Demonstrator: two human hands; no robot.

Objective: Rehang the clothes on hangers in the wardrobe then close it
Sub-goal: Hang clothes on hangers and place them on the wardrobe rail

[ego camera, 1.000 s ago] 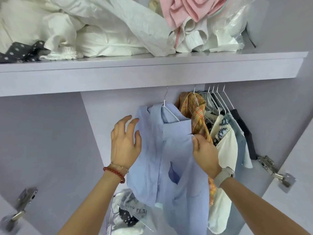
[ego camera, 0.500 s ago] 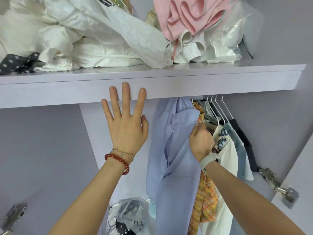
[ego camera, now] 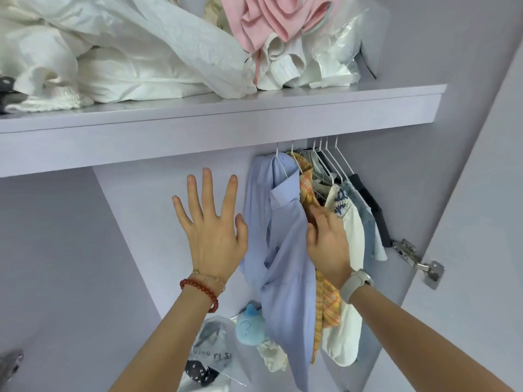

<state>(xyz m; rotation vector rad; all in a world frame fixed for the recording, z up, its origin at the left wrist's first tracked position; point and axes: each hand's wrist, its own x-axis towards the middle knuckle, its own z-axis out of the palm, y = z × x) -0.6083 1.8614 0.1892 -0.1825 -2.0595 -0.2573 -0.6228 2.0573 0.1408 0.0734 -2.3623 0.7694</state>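
The blue shirt [ego camera: 283, 250] hangs on a white hanger [ego camera: 283, 168] under the shelf [ego camera: 226, 128], leftmost in the row, just beside the plaid shirt [ego camera: 307, 179]. The right hand [ego camera: 328, 241] rests flat against its right edge, fingers relaxed. The left hand [ego camera: 210, 224] is spread, holding nothing. White bedding [ego camera: 113, 52] fills the shelf's left end.
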